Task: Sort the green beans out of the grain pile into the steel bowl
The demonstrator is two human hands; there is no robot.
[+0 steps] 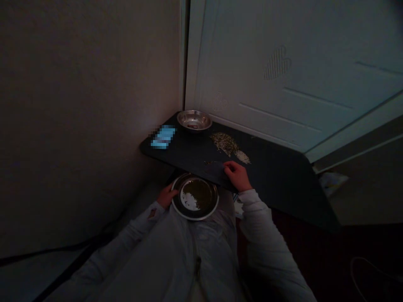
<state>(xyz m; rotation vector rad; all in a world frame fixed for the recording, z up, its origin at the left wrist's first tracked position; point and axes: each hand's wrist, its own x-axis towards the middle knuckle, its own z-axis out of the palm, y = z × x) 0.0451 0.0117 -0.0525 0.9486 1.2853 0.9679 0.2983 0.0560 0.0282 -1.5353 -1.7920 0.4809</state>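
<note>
My left hand (pixel 166 196) grips the left rim of a round metal bowl (pixel 195 217), held in my lap just below the table's near edge. Small green grains, like mung beans (pixel 203 193), cover part of its bottom, mostly to the right. My right hand (pixel 238 176) is closed on a thin dark card (pixel 215 167) at the near edge of the black table (pixel 270 180). A few grains lie along the card's far edge. Beyond it sits a mixed pile of green and pale grains (pixel 224 142), with a smaller pile of white grains (pixel 242 157) beside it.
A second metal bowl (pixel 194 121) stands at the table's back left corner. Left of it lies a lit phone (pixel 163 137), its screen blurred out. A wall (pixel 94 84) is on the left and a white door (pixel 239 63) stands behind the table.
</note>
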